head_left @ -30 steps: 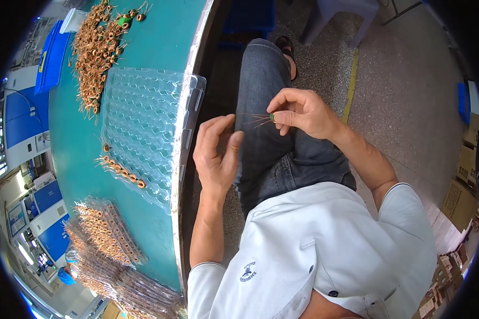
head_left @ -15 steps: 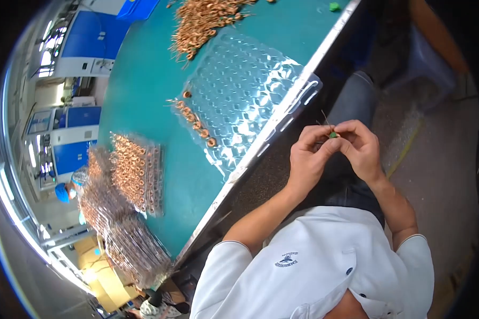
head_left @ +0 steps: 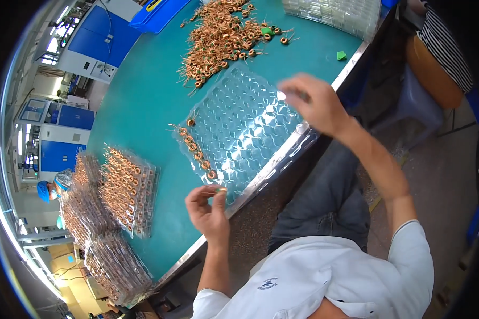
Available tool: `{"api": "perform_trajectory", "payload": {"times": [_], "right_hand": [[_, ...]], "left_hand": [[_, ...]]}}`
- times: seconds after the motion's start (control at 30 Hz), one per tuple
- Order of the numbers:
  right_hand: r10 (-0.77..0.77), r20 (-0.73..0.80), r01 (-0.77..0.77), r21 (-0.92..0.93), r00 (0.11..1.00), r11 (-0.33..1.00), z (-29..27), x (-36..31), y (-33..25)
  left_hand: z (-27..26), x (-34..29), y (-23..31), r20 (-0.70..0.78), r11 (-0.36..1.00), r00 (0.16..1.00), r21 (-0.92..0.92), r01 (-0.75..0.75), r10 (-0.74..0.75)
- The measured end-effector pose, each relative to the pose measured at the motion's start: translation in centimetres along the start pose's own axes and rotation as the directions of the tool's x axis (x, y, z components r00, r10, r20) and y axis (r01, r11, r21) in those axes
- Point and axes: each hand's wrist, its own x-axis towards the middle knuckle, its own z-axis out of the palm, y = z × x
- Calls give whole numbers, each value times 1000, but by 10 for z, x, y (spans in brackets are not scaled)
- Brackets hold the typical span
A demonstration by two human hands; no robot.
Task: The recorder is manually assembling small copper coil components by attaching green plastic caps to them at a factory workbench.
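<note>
Two bare hands by a green table [head_left: 138, 103] in a workshop.
The left hand [head_left: 210, 215] pinches a small coil [head_left: 222, 190], mostly covered by its grip, one pale-green end showing, at the near corner of a clear tray [head_left: 239, 114]. The right hand [head_left: 319, 103], blurred, curls above the tray's right side; whether it holds anything, I cannot tell. Beyond: heaped copper coils [head_left: 218, 42], then blue-and-white cabinets [head_left: 88, 42].

Hands [head_left: 210, 213] near clear plastic tray [head_left: 238, 118]

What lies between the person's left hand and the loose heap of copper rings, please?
In the head view, between the left hand and the heap lie the clear tray, with its row of rings, and some green tabletop.
</note>
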Motion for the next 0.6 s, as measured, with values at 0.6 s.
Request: {"api": "perform_trajectory", "payload": {"times": [0.6], "right_hand": [[178, 525, 314, -712, 832, 628, 42, 110, 64]], "left_hand": [[-28, 30, -15, -12, 837, 1000, 546, 29, -26]]}}
